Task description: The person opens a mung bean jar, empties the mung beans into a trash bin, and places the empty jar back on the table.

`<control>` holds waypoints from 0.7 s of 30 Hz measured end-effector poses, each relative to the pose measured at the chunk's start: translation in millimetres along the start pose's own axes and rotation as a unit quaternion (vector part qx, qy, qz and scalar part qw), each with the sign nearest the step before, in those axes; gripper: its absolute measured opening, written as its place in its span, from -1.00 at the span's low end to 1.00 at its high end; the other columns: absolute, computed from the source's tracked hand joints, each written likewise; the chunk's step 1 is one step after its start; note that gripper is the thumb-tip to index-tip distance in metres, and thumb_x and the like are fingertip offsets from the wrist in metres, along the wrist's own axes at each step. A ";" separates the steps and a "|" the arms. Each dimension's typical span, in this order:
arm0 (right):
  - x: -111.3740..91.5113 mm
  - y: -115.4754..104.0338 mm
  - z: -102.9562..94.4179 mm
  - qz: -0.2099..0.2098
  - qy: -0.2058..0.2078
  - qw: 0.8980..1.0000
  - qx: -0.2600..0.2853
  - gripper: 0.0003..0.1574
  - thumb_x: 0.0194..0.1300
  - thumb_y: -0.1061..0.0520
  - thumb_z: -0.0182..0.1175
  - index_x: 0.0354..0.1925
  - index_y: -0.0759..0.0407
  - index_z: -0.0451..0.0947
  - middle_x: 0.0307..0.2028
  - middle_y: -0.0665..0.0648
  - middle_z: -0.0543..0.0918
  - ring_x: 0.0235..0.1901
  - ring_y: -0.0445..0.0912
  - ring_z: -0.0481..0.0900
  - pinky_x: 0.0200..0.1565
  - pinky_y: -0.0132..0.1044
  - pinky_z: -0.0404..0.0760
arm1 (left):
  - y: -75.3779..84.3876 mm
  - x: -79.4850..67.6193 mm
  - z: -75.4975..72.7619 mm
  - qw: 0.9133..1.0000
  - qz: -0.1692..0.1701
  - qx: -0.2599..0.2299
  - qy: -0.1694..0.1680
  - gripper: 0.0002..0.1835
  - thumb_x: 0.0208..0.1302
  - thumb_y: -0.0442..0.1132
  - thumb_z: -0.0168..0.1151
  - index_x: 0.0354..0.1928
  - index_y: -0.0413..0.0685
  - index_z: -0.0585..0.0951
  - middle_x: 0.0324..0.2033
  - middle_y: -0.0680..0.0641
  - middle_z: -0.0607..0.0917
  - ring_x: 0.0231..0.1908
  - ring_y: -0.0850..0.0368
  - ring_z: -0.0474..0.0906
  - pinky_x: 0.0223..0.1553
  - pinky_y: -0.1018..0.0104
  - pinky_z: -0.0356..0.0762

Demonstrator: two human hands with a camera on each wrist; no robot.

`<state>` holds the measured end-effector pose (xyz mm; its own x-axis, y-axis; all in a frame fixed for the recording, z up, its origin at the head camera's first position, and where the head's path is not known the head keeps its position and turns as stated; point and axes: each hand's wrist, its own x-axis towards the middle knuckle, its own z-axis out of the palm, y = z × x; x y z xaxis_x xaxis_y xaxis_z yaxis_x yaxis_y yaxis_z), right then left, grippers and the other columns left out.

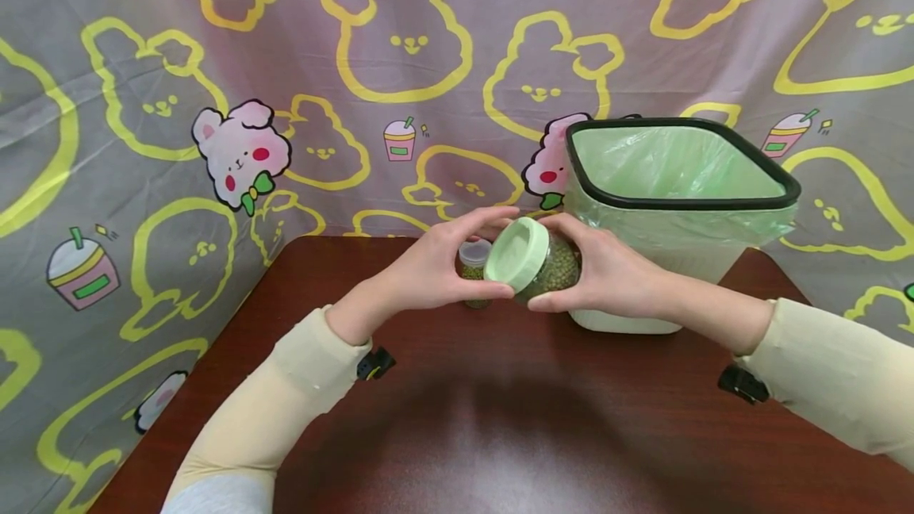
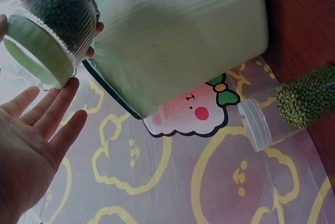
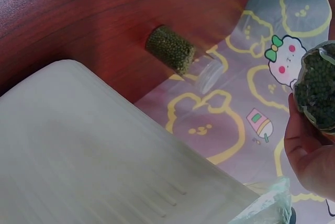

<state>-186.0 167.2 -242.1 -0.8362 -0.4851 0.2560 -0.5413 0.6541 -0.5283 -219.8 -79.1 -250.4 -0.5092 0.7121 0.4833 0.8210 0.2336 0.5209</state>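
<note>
A clear jar of green beans (image 1: 558, 266) is held up above the table, tilted so its pale green lid (image 1: 516, 254) faces left and toward me. My right hand (image 1: 612, 270) grips the jar's body round its base end. My left hand (image 1: 435, 262) is at the lid, its thumb by the lower rim and its fingers above. In the left wrist view those fingers (image 2: 49, 111) are spread and fairly straight, one tip at the lid's edge. Behind the hands, a second, slimmer clear jar (image 3: 175, 51) with a whitish cap (image 3: 209, 76) stands on the table, partly filled with green beans.
A white bin (image 1: 631, 322) with a black rim (image 1: 685, 202) and a green plastic liner (image 1: 671, 161) stands right of the hands. The dark red-brown table (image 1: 428, 411) meets a patterned grey-pink cloth (image 1: 457, 22) at the back.
</note>
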 end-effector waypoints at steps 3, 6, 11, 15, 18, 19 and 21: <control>0.2 0.7 0.4 0.000 0.000 1.000 0.000 0.12 -0.15 -0.21 0.58 0.26 0.15 0.28 0.01 0.08 0.53 -0.07 -0.04 0.50 -0.08 -0.07 0.48 | 0.0 -0.2 0.3 1.000 -0.001 0.004 0.000 -0.10 0.02 -0.08 0.54 0.38 -0.10 0.31 0.10 0.04 0.58 0.08 0.27 0.48 0.12 0.22 0.39; 0.3 1.3 0.8 0.001 -0.002 1.000 -0.001 0.12 -0.16 -0.21 0.58 0.26 0.14 0.28 0.02 0.07 0.52 -0.07 -0.05 0.51 -0.09 -0.08 0.49 | -0.3 -0.8 0.4 1.000 0.002 0.008 0.000 -0.11 0.02 -0.08 0.54 0.38 -0.10 0.31 0.07 0.03 0.59 0.06 0.26 0.49 0.11 0.23 0.40; 0.6 1.2 1.5 0.000 -0.002 1.000 -0.001 0.11 -0.16 -0.19 0.58 0.26 0.12 0.28 0.01 0.05 0.53 -0.08 -0.06 0.51 -0.09 -0.09 0.49 | -1.7 -1.9 0.3 1.000 0.004 0.024 -0.001 -0.08 0.02 -0.05 0.53 0.40 -0.06 0.28 0.14 0.04 0.55 0.06 0.26 0.49 0.09 0.21 0.42; 0.2 0.3 1.4 -0.002 0.001 1.000 -0.001 0.11 -0.15 -0.22 0.57 0.25 0.13 0.29 0.02 0.07 0.53 -0.06 -0.05 0.51 -0.07 -0.07 0.48 | -1.9 -2.6 -1.2 1.000 0.002 0.013 -0.006 -0.05 0.01 -0.04 0.54 0.42 0.00 0.25 0.27 0.06 0.44 0.13 0.25 0.45 0.11 0.16 0.40; -0.4 -0.2 0.6 0.000 0.002 1.000 0.000 0.11 -0.14 -0.23 0.57 0.26 0.14 0.29 0.03 0.09 0.53 -0.04 -0.03 0.50 -0.05 -0.05 0.47 | -1.6 -2.6 -3.5 1.000 0.008 -0.014 -0.016 -0.03 0.00 -0.09 0.55 0.44 0.02 0.22 0.32 0.06 0.39 0.20 0.23 0.40 0.15 0.12 0.37; -0.4 -0.1 0.6 0.001 0.002 1.000 0.000 0.11 -0.14 -0.24 0.57 0.26 0.13 0.29 0.04 0.09 0.53 -0.04 -0.03 0.50 -0.04 -0.04 0.47 | -1.5 -2.5 -4.3 0.999 0.010 -0.024 -0.022 -0.02 0.00 -0.11 0.55 0.44 0.02 0.22 0.33 0.07 0.37 0.22 0.23 0.37 0.16 0.12 0.35; -0.3 -0.1 0.7 0.002 0.002 1.000 0.000 0.12 -0.14 -0.24 0.57 0.26 0.13 0.29 0.04 0.09 0.53 -0.03 -0.03 0.50 -0.04 -0.04 0.47 | -1.6 -2.3 -5.7 0.998 0.012 -0.042 -0.034 -0.01 0.00 -0.15 0.55 0.45 0.02 0.20 0.35 0.05 0.34 0.26 0.23 0.32 0.19 0.10 0.33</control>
<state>-185.6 166.9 -242.7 -0.8381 -0.4810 0.2573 -0.5387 0.6552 -0.5297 -221.5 -84.9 -248.3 -0.4691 0.7606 0.4488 0.8065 0.1618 0.5687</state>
